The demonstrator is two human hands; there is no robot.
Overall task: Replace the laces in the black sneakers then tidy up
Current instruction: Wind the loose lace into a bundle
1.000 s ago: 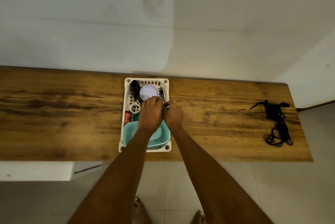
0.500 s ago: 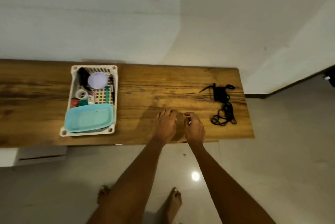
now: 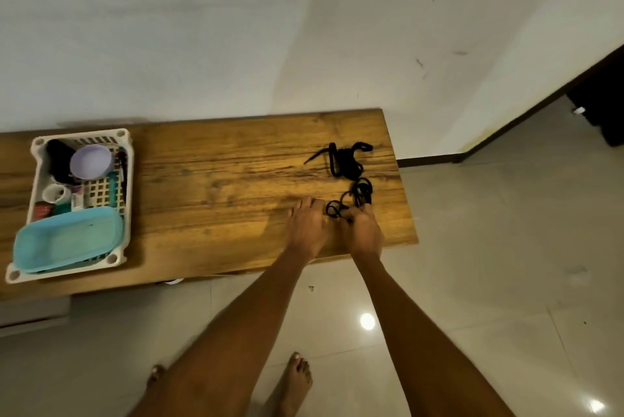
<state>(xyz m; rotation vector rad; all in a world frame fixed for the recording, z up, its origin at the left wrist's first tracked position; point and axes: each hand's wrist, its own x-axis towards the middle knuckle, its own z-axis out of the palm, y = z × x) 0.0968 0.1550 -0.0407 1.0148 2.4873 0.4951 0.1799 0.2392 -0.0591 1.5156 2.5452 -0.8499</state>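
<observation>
Laces (image 3: 351, 177), black and tangled in a loose heap, lie near the right end of the tabletop (image 3: 216, 180), between its back edge and its front edge. No sneakers are in the head view.

Both hands sit side by side at the near end of the heap, close to the front edge. The right hand (image 3: 361, 231) has its fingers curled at the lowest loops and seems to pinch a strand there. The left hand (image 3: 307, 227) rests just beside it with its fingers bent toward the same loops; whether it grips any lace I cannot tell.

At the left end of the tabletop, well apart from the laces, stands a white basket (image 3: 126, 160) holding a blue tub (image 3: 67, 241), a pale purple lid (image 3: 91, 162) and small oddments.

This looks like the tidying step: gathering the loose laces. The next move likely calls for a firm hold on the whole bundle, so no strand trails or snags, and a lift clear of the tabletop.
</observation>
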